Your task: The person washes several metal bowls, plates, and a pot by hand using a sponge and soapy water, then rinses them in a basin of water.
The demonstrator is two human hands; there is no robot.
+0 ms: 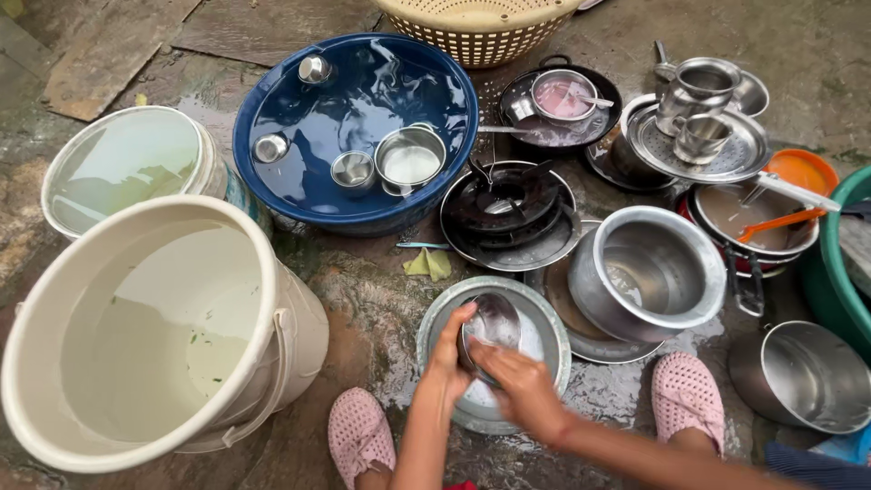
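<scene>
Both hands meet low in the middle: the left hand (449, 349) is clamped on the rim of a small steel cup (491, 327), while the right hand (522, 386) presses closed against its near side, over a grey basin (553, 331) of soapy water. Going left to right, 2 cream buckets (163, 336) sit near left, a blue tub (358, 127) holds 5 floating steel vessels farther back, and a large steel pot (649, 272) lies tilted just right of the basin.
</scene>
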